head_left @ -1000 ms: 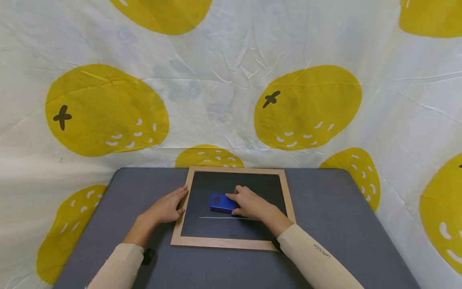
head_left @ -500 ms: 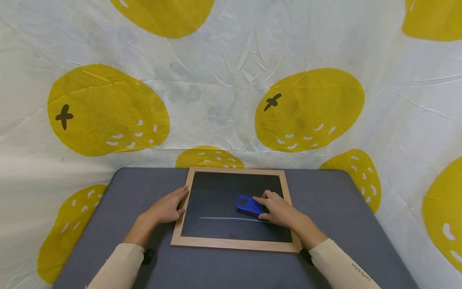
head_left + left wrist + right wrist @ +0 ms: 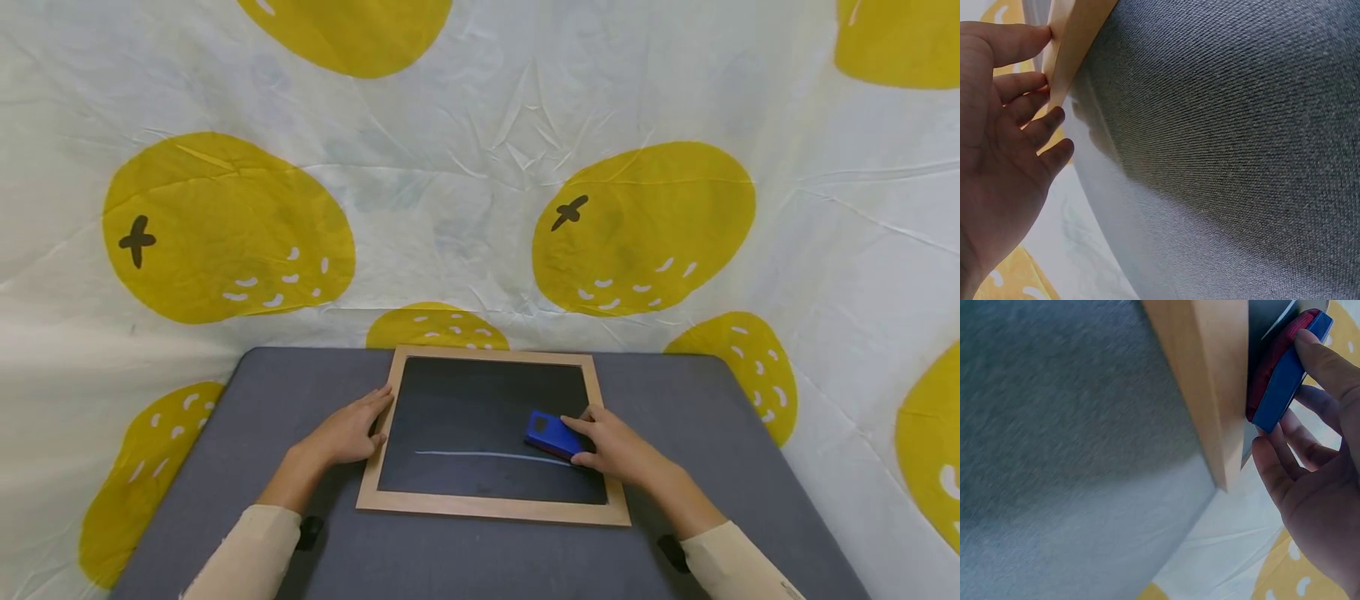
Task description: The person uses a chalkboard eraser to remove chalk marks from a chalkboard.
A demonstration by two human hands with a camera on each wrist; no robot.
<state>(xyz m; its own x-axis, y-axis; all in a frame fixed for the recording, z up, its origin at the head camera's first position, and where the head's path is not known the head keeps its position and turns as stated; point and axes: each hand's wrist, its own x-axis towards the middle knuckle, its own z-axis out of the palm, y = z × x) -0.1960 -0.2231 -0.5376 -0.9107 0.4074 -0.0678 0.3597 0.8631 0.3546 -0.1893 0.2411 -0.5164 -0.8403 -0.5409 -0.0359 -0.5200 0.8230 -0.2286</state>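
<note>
A wood-framed chalkboard (image 3: 480, 400) lies on the grey table, with one thin pale chalk line (image 3: 480, 454) running across its lower half. My right hand (image 3: 618, 446) grips a blue chalkboard eraser (image 3: 552, 434) between thumb and fingers near the board's right side. In the right wrist view the eraser's red pad (image 3: 1279, 365) faces the board, and the eraser overlaps the right end of the line in the head view. My left hand (image 3: 345, 429) rests its straight fingers and thumb against the left side of the wooden frame (image 3: 1063, 50).
The grey cloth-covered table (image 3: 480, 562) extends to both sides of the board. Behind it hangs a white curtain (image 3: 442, 217) printed with large yellow fruit. The board's far edge sits close to the curtain.
My right hand has moved the eraser rightward across the board, from near the middle to the right side. The left hand stays at the frame, and the chalk line still shows.
</note>
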